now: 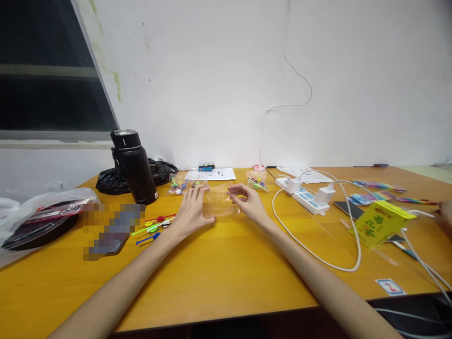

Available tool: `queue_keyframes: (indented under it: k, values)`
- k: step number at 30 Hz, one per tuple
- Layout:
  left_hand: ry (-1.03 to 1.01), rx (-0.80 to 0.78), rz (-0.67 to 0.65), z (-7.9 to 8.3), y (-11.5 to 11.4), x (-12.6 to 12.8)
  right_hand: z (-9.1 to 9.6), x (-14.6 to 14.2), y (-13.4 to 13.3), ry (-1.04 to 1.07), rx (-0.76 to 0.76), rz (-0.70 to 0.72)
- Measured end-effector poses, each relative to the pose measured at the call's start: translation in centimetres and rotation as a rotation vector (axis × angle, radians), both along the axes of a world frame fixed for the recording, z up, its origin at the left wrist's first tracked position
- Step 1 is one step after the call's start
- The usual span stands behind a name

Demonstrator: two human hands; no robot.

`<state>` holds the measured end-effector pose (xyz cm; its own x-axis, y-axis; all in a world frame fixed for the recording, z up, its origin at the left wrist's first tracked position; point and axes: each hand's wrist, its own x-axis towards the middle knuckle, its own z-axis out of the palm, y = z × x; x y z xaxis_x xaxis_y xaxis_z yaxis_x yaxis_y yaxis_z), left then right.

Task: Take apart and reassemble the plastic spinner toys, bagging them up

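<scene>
A clear plastic bag [221, 201] lies between my hands on the yellow-brown table. My left hand [192, 209] rests at the bag's left edge, fingers stretched out and thumb apart. With thumb and fingertips, my right hand [246, 201] pinches the bag's right side. Just left of my left wrist are several small coloured plastic pieces [153, 227], red, green and blue, with thin stems. Behind my hands sit small clear bags of similar pieces, one on the left [176, 185] and one on the right [257, 180].
At left stand a black bottle [136, 172], a black plastic bag [162, 172] and a blurred-out phone [116, 230]. A white power strip [310, 201] with looping cables lies right, near a yellow box [381, 223]. Another person's hand [445, 214] shows at the right edge.
</scene>
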<state>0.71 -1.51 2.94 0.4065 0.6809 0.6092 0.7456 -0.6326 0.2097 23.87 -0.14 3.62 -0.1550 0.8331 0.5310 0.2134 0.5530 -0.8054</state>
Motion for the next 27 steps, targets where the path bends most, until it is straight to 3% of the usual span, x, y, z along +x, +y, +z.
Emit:
queue_keyframes:
  k: [15,18,23,25,27]
  values:
    - [0.024,-0.07,0.018,-0.1,-0.1,0.1,0.1,0.2,0.2,0.048,-0.003,-0.049]
    - [0.013,-0.08,0.026,-0.2,0.0,0.0,0.4,0.4,0.3,0.023,0.034,-0.111]
    - [-0.016,-0.074,0.002,-0.4,-0.4,0.3,2.9,-1.2,-1.0,-0.1,0.291,-0.317]
    - [-0.028,-0.052,-0.031,-0.7,-0.5,0.9,4.1,-3.2,-2.1,-0.165,0.347,-0.267]
    - [-0.083,-0.046,-0.049,-1.0,-0.5,1.6,5.2,-5.8,-3.1,-0.267,0.354,-0.105]
